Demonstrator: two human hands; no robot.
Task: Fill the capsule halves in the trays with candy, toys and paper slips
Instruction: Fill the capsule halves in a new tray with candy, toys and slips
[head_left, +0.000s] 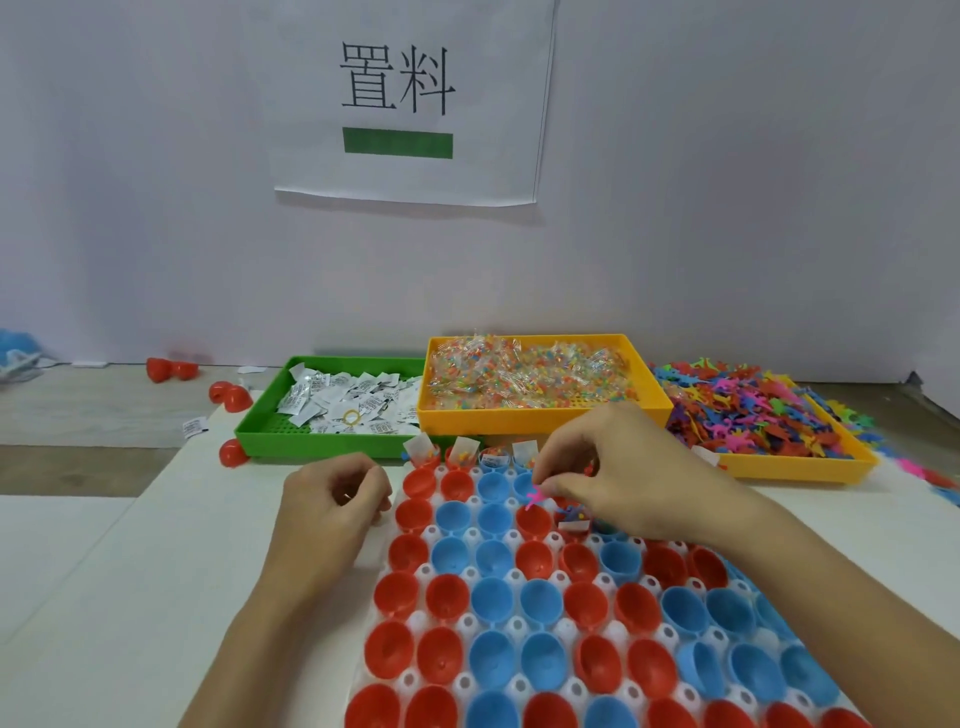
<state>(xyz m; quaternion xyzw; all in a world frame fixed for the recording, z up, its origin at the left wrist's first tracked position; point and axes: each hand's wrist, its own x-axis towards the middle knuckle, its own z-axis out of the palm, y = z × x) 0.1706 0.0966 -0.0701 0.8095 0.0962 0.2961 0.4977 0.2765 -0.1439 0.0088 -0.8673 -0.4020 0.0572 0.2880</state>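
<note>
Under right hand (618, 467), capsule halves (571, 519) hidden.

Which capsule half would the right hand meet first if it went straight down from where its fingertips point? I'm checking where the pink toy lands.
Probably the red capsule half just under the pink toy pinched by the right hand; depth is unclear.

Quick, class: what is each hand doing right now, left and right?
Left hand: fingers curled at the tray's left edge; whether it holds anything cannot be told.
Right hand: pinching a pink toy above the capsule halves.
</note>
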